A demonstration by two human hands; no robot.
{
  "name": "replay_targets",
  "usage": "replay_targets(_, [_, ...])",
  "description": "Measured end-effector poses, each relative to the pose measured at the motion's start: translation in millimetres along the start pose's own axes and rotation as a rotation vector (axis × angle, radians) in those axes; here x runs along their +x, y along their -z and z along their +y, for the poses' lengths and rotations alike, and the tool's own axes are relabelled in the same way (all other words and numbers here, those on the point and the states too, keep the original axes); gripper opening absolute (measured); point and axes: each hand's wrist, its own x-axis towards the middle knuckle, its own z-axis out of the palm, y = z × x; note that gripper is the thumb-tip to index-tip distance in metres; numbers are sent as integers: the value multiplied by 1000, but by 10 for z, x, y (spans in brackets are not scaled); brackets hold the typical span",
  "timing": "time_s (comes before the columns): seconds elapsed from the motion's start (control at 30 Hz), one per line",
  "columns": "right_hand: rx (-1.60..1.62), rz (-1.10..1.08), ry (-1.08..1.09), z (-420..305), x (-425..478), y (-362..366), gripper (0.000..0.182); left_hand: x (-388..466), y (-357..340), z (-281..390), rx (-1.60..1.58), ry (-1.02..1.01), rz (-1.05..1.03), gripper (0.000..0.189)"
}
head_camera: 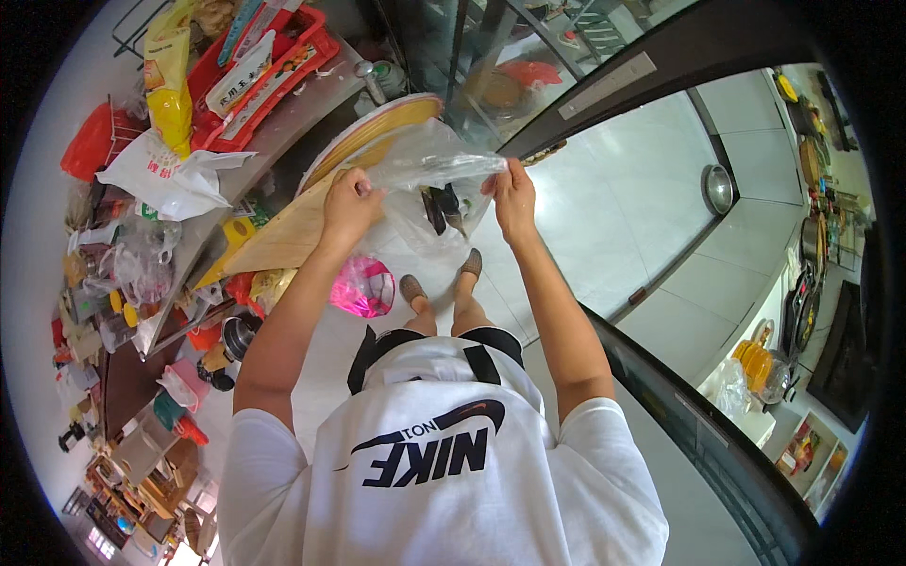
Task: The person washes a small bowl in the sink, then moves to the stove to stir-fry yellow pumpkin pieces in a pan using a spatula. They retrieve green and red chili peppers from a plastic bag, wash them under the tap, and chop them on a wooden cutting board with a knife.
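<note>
A clear plastic bag [425,226] hangs between my two hands, its rim stretched between them. My left hand [351,205] grips the rim at the picture's left, and my right hand [512,194] pinches the other side of it. Inside the bag lie dark, long pieces that look like eggplants [443,206]; the plastic partly blurs them. Behind the bag stand a round wooden board [382,131] and a pale wooden panel [283,237], which my left hand partly overlaps.
A pink bin [362,286] stands on the floor near my feet. Shelving at left holds a red plastic basket [311,35], a white bag [170,177] and clutter. A glass-door cabinet [488,78] stands ahead, its dark-framed door [679,396] at right. A metal bowl [718,189] lies beyond.
</note>
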Motion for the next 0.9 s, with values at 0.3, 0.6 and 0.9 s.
replay_targets(0.3, [-163, -42, -42, -404, -43, 133, 25, -54, -254, 385, -753, 235, 137, 11])
replay_targets(0.6, [-122, -150, 1, -665, 156, 167, 26, 18, -179, 723, -323, -116, 4, 58])
replay_targets(0.9, [-295, -387, 299, -1214, 106, -151, 22, 142, -228, 1023, -54, -5, -204, 36])
